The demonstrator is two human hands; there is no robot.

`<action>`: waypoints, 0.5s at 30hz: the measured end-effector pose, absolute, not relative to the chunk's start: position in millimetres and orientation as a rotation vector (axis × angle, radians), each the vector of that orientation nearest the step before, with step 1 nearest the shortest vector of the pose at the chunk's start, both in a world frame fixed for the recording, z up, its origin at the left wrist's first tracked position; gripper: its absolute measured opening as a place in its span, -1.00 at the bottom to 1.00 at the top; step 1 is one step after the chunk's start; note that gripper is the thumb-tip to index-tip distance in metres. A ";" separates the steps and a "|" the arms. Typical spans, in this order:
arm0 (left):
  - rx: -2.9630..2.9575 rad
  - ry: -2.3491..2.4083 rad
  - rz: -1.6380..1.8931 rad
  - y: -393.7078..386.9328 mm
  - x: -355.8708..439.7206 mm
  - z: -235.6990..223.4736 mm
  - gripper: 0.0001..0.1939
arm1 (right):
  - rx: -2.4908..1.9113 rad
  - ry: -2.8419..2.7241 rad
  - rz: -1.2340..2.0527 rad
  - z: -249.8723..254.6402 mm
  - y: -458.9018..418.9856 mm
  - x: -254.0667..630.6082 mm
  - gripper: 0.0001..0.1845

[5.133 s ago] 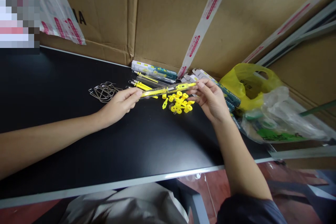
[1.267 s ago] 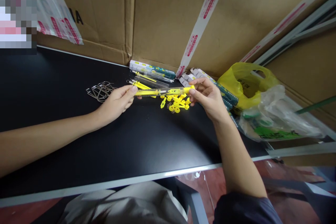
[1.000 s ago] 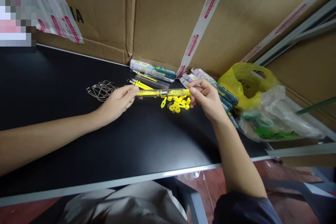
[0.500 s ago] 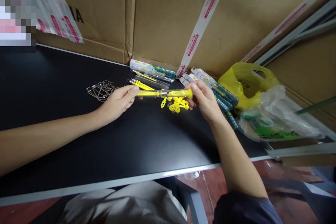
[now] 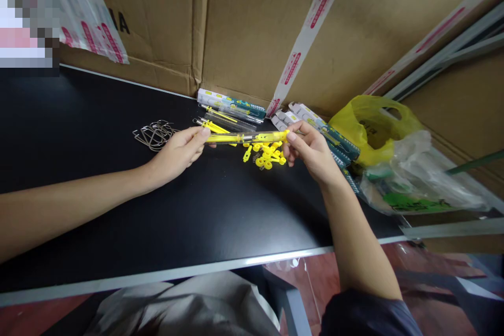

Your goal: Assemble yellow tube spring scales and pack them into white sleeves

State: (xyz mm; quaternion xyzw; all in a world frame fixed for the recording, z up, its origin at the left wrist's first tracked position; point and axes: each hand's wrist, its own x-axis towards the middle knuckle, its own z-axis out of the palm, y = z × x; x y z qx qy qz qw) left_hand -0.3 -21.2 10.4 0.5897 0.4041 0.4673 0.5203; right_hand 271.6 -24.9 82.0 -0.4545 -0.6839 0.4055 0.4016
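Between my two hands, a clear plastic tube (image 5: pixel 248 138) with yellow parts inside lies almost level above the black table. My left hand (image 5: pixel 183 147) is closed on its left end, thumb on top. My right hand (image 5: pixel 309 148) pinches the yellow piece at the right end. Just below the tube is a small heap of yellow plastic pieces (image 5: pixel 270 157) with tiny metal springs beside it. Behind it lie more yellow rods (image 5: pixel 214 126) and clear tubes (image 5: pixel 232 122). Bent metal wires (image 5: pixel 153 135) form a tangle beyond my left hand.
A printed narrow box (image 5: pixel 230 102) lies against the large cardboard carton (image 5: pixel 244 26) at the back. More narrow boxes (image 5: pixel 323 126) are stacked behind my right hand. To the right sit a yellow plastic bag (image 5: pixel 358 142) and a clear bag (image 5: pixel 429 178). The table (image 5: pixel 189 231) has a pale front edge.
The view has shifted slightly. My right hand's fingertips sit a little differently around the yellow end; both hands still hold the tube.
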 end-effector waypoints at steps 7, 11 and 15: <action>1.492 0.966 1.102 -21.7 -1.5 9.5 -0.67 | -1.191 -1.864 0.931 77.2 -24.6 271.0 -0.58; 1.494 0.953 1.103 -20.9 -1.6 8.3 -0.68 | -1.224 -1.890 0.907 75.5 -25.6 267.9 -0.57; 1.480 0.956 1.101 -20.8 -1.2 8.7 -0.67 | -1.205 -1.886 0.926 74.3 -25.4 266.6 -0.57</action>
